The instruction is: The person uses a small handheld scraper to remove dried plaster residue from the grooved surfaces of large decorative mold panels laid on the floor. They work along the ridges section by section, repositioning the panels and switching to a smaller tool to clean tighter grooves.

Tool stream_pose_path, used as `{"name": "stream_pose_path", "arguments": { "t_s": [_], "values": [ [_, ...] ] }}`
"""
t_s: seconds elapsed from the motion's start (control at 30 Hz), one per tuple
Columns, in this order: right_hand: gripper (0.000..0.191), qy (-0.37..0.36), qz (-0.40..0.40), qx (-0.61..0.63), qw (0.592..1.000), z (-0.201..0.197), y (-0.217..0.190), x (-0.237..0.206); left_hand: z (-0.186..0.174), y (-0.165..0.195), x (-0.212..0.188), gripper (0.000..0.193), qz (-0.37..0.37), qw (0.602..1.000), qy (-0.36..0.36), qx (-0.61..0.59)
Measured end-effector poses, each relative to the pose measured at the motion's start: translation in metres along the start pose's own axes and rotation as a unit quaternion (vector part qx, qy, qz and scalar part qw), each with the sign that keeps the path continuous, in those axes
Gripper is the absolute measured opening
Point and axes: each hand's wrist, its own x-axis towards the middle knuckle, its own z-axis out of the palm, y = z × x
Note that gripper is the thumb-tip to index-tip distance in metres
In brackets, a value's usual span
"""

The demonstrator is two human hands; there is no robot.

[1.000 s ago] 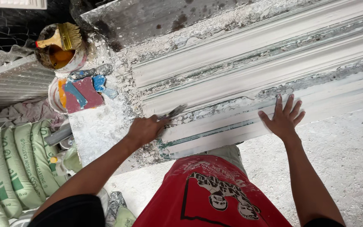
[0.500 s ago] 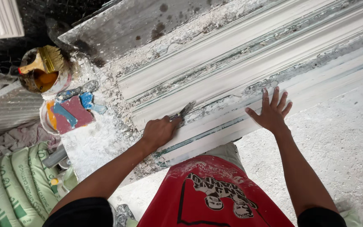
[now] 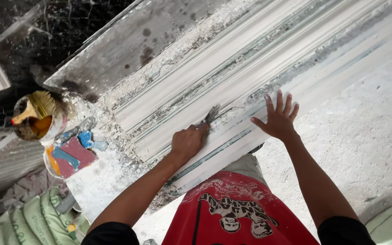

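Plaster everywhere, and you're right over the long white moulding (image 3: 250, 72) that runs diagonally across the dusty table (image 3: 114, 54). Your left hand (image 3: 188, 142) is clamped around a small scraper (image 3: 209, 115), its dark blade pressed into one of the grooves near the middle of the moulding's length. Your right hand (image 3: 277, 119) lies just beside it on the same piece, flat, fingers spread wide, gripping nothing, palm on the lower ridge. The two hands are near each other but not touching, with the blade tip between them. Crumbled white debris lies along the upper edge of the moulding and thickly at its left end. Off that end stands a tin (image 3: 35, 119) of orange liquid with a brush (image 3: 37, 105) resting in it, and just below it a bucket (image 3: 69, 154) holding red and blue tools. Green sacks (image 3: 28, 220) are stacked at the lower left corner. Your red shirt (image 3: 232, 213) fills the bottom of the view.
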Motion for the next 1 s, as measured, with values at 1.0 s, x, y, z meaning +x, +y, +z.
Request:
{"name": "stream_pose_path", "arguments": {
  "t_s": [1.0],
  "values": [
    [0.103, -0.044, 0.032, 0.045, 0.997, -0.027, -0.007, -0.009, 0.011, 0.153, 0.159, 0.036, 0.025, 0.999, 0.002, 0.020]
  ]
}}
